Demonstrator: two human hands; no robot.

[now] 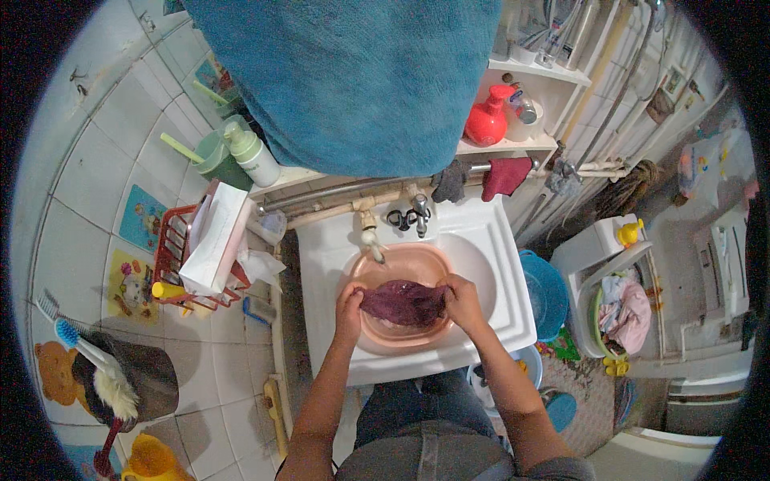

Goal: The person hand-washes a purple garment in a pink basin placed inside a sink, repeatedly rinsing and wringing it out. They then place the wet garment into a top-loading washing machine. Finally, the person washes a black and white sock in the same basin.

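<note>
A wet dark purple cloth (404,303) is stretched between my two hands over a peach plastic basin (394,255). My left hand (348,309) grips its left end at the basin's left rim. At the right rim, my right hand (462,300) pinches the other end. The cloth's middle sags toward the basin; whether it touches water there I cannot tell. The basin sits inside a white ceramic sink (475,264). Above the basin's back edge hangs a plastic tap (370,231), and a metal faucet (420,216) stands to its right.
A blue towel (361,90) hangs beyond the sink. On the left wall, a red basket (174,252) holds a tissue box (216,240). A grey cloth (450,180) and a dark red cloth (507,177) hang from a rail. A blue bucket (544,288) stands right of the sink.
</note>
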